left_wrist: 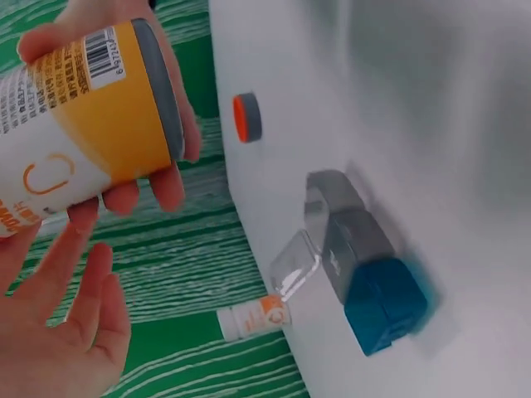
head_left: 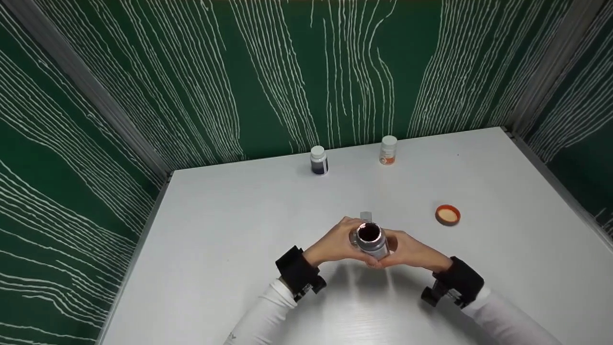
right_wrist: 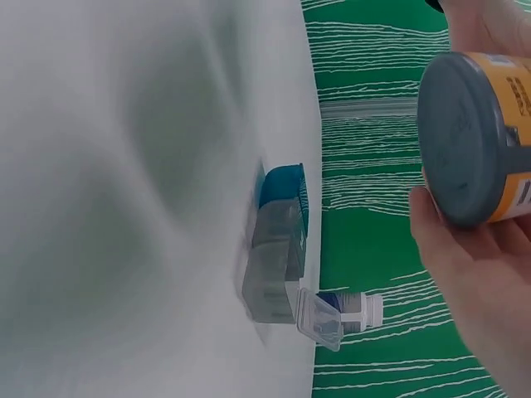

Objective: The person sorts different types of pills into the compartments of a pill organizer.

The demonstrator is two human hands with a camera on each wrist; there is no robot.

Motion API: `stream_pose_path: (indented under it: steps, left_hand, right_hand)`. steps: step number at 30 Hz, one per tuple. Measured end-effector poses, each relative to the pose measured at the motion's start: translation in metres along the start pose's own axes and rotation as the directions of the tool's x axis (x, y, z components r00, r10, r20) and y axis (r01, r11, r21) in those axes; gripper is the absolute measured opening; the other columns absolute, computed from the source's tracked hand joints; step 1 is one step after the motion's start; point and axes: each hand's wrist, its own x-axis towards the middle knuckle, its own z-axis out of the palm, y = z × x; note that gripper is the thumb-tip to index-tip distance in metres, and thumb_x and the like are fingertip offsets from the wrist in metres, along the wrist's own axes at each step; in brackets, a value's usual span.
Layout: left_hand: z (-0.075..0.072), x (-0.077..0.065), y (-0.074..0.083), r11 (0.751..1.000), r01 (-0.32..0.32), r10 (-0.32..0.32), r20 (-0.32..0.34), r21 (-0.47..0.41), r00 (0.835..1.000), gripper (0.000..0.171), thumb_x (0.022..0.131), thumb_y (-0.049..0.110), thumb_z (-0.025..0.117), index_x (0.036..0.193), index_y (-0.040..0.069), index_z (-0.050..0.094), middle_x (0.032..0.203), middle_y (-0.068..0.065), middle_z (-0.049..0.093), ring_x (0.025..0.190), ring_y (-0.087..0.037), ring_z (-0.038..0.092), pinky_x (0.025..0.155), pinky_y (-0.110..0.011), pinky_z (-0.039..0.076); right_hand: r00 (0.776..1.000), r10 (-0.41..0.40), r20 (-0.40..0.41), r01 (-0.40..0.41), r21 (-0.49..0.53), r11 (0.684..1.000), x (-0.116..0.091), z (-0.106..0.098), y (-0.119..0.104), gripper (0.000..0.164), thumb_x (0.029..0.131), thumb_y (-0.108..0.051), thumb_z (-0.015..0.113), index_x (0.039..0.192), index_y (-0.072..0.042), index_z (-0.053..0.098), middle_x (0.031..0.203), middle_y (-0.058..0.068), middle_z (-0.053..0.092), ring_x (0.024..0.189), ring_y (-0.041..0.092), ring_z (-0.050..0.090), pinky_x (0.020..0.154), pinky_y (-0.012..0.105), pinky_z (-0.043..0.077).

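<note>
Both hands hold a bottle [head_left: 372, 239] with a grey base and a yellow-orange and white label, tilted so its uncapped mouth faces the head camera. My right hand [head_left: 407, 248] wraps its fingers round the body. From the other side my left hand [head_left: 337, 244] grips near the mouth, thumb along the near face; its outer fingers spread loosely in the left wrist view. Below stands a small box [left_wrist: 353, 240] of grey and teal sections with a raised clear lid [left_wrist: 296, 264]. In the head view the hands hide most of it.
An orange-rimmed cap [head_left: 448, 215] lies inside up on the white table [head_left: 230, 225], right of the hands. Toward the back edge stand a white bottle with a dark blue label [head_left: 319, 161] and a white bottle with an orange label [head_left: 388, 151]. Green walls [head_left: 268, 139] enclose the table.
</note>
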Motion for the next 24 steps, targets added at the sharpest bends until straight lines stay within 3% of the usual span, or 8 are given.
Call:
stream_pose_path:
  steps: [3,5,10,13,15,18,24]
  left_hand:
    - [0.000,0.001,-0.008,0.995,0.010,-0.010,0.003,0.099,1.000,0.068,0.059,0.028,0.082,0.119,0.012,0.055,0.113,0.003,0.059,0.104,-0.008,0.046,0.092,-0.022,0.033]
    - [-0.001,0.001,-0.015,0.980,0.076,-0.077,0.001,0.182,0.997,0.067,0.063,0.028,0.080,0.122,0.011,0.053,0.115,-0.002,0.057,0.105,-0.012,0.047,0.092,-0.022,0.034]
    - [0.003,0.004,-0.032,0.883,0.208,-0.218,-0.025,0.421,0.976,0.054,0.071,0.026,0.074,0.118,0.006,0.055,0.110,-0.008,0.058,0.102,-0.019,0.051,0.089,-0.025,0.038]
    - [0.008,0.007,-0.041,0.826,0.223,-0.235,-0.042,0.518,0.971,0.048,0.072,0.026,0.073,0.113,0.005,0.059,0.107,-0.008,0.060,0.099,-0.020,0.053,0.086,-0.027,0.040]
    - [0.012,0.008,-0.046,0.811,0.230,-0.238,-0.055,0.539,0.970,0.045,0.073,0.026,0.072,0.110,0.005,0.061,0.104,-0.007,0.061,0.095,-0.020,0.055,0.084,-0.028,0.042]
    - [0.017,0.009,-0.051,0.807,0.234,-0.239,-0.064,0.542,0.969,0.037,0.073,0.025,0.072,0.104,0.005,0.064,0.096,-0.006,0.063,0.087,-0.018,0.056,0.078,-0.026,0.043]
    - [0.022,0.009,-0.054,0.832,0.255,-0.259,-0.062,0.492,0.964,0.026,0.071,0.020,0.072,0.093,0.008,0.068,0.082,-0.001,0.061,0.075,-0.012,0.053,0.068,-0.021,0.042]
  right_hand:
    - [0.998,0.032,-0.051,-0.035,-0.041,0.999,-0.004,-0.006,0.001,0.058,0.073,-0.010,0.072,0.125,-0.011,0.048,0.116,0.007,0.055,0.104,0.016,0.050,0.083,0.030,0.043]
    - [0.993,0.062,-0.096,-0.069,-0.067,0.995,-0.008,-0.012,0.001,0.059,0.072,-0.012,0.073,0.125,-0.012,0.048,0.115,0.007,0.055,0.102,0.017,0.050,0.082,0.030,0.043]
    - [0.975,0.097,-0.202,-0.125,-0.131,0.983,-0.016,-0.031,0.006,0.056,0.070,-0.017,0.075,0.120,-0.007,0.050,0.109,0.010,0.056,0.096,0.019,0.052,0.079,0.028,0.043]
    - [0.961,0.124,-0.246,-0.165,-0.153,0.974,-0.017,-0.042,0.012,0.057,0.069,-0.017,0.075,0.119,-0.004,0.050,0.107,0.011,0.056,0.094,0.018,0.052,0.079,0.026,0.043]
    - [0.954,0.135,-0.269,-0.188,-0.183,0.965,-0.018,-0.047,0.015,0.058,0.068,-0.017,0.076,0.118,-0.003,0.050,0.106,0.011,0.056,0.094,0.017,0.052,0.079,0.025,0.042]
    - [0.943,0.129,-0.306,-0.211,-0.254,0.944,-0.016,-0.051,0.020,0.061,0.065,-0.018,0.078,0.118,-0.002,0.051,0.104,0.011,0.057,0.093,0.018,0.051,0.080,0.028,0.042]
    - [0.938,0.089,-0.336,-0.246,-0.460,0.853,-0.011,-0.051,0.027,0.061,0.061,-0.012,0.080,0.114,0.002,0.053,0.100,0.014,0.059,0.087,0.022,0.051,0.074,0.035,0.042]
